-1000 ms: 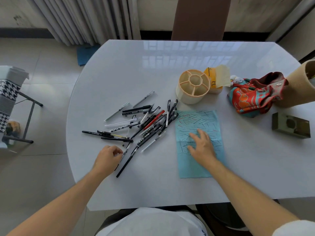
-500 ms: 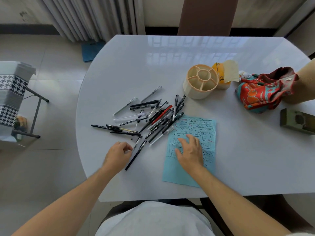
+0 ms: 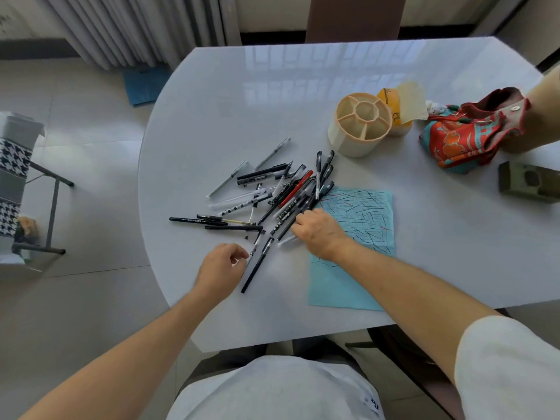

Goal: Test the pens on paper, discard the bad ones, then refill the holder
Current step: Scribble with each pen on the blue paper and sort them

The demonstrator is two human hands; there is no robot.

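Several pens (image 3: 281,195) lie in a loose pile on the white table (image 3: 272,110), most of them black, one red. A blue paper (image 3: 360,213) covered in test strokes lies to the right of the pile. The cream pen holder (image 3: 360,125), divided into compartments, stands empty behind it. My right hand (image 3: 321,233) reaches across the paper's left edge into the near end of the pile, its fingers curled around pens there. My left hand (image 3: 221,268) rests at the table's near left. Its thumb and forefinger curl toward a clear pen (image 3: 254,251) beside a long black pen (image 3: 256,268); whether they pinch it is unclear.
A yellow cup (image 3: 397,116) with a paper label stands behind the holder. Further right lie a red patterned cloth pouch (image 3: 466,137) and an olive box (image 3: 527,180). A brown chair back (image 3: 354,16) is at the far side, and a side stand (image 3: 18,177) stands on the floor to the left.
My right hand has left the middle of the blue paper and moved left into the pen pile, fingers now curled. My left hand has stayed by the long black pen.
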